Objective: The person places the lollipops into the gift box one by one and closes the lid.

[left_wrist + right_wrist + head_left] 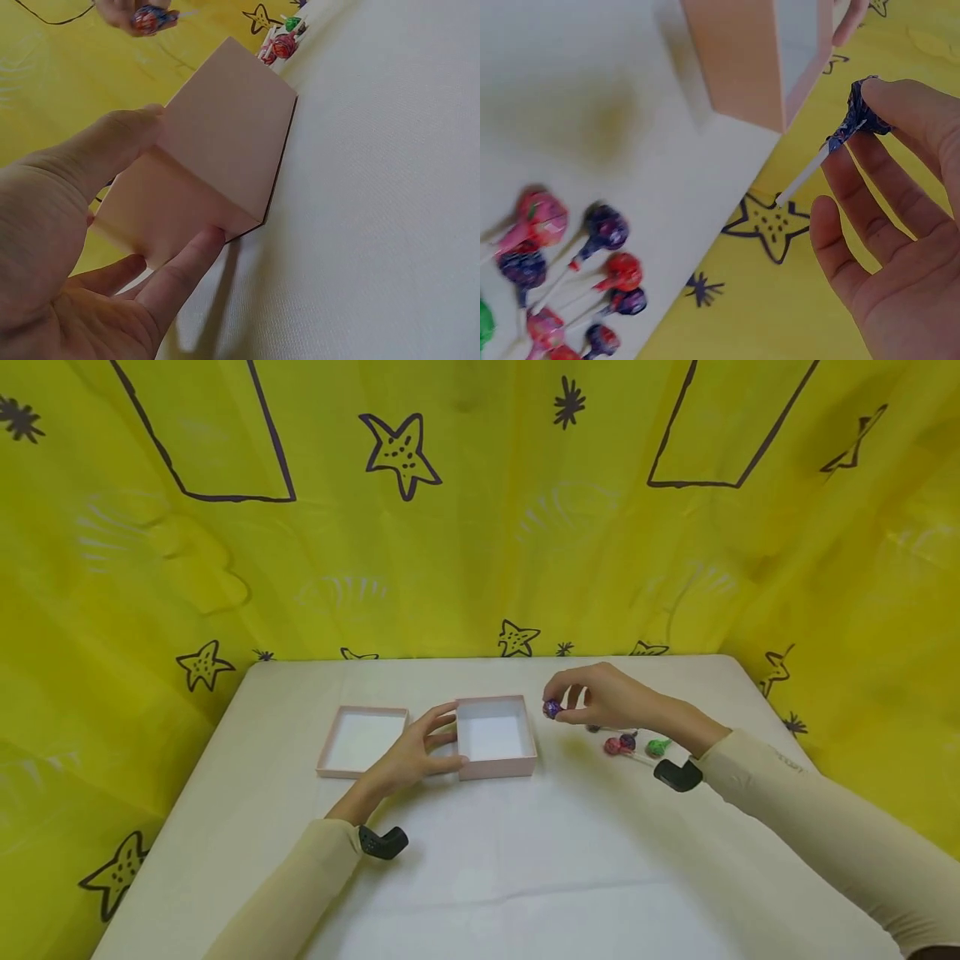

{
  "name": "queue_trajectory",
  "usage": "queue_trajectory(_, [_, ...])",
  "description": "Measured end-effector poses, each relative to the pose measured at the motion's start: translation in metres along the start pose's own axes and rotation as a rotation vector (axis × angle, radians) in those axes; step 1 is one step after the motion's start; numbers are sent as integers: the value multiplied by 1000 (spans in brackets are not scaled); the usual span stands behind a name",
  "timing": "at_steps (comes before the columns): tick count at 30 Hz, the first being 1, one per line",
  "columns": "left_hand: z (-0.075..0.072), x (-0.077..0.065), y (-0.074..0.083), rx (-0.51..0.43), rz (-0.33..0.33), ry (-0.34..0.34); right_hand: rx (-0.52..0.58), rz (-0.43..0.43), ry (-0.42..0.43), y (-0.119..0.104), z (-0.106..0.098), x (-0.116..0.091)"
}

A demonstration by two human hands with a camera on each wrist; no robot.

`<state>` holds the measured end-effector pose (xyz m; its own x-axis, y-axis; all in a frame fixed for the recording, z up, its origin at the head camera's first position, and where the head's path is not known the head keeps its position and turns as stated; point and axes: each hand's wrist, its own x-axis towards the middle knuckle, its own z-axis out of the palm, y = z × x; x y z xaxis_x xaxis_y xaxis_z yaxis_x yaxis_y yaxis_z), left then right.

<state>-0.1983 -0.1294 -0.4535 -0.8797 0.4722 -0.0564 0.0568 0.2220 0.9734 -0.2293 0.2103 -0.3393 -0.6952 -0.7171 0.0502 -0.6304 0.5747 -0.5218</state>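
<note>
A small open-topped pink box (497,767) with a white inside stands on the table. My left hand (416,747) holds its left side, thumb by the near corner and other fingers along the wall, as the left wrist view (90,202) shows close up. To the right of the box, my right hand (611,693) pinches a purple-wrapped lollipop (552,709) above the table. In the right wrist view the lollipop's white stick (802,178) points down from between thumb and fingers, with the wrapped head (855,112) partly hidden by the thumb.
Left of the box lies a shallow pink-edged lid (362,742), inner side up, partly behind my left hand. Several lollipops in red, purple, pink and green wrappers (622,271) lie on the white table (480,860) below my right hand. A yellow patterned curtain (465,552) surrounds the table's back and sides.
</note>
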Motion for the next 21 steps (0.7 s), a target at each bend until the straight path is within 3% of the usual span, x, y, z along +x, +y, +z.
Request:
queue_trajectory(8, [1,3,0,-5,-2,9,48,-26,-35,-11,10,37])
queue_trajectory(21, [2,2,2,-29,-16,12,134,-35,-127,-16,50,76])
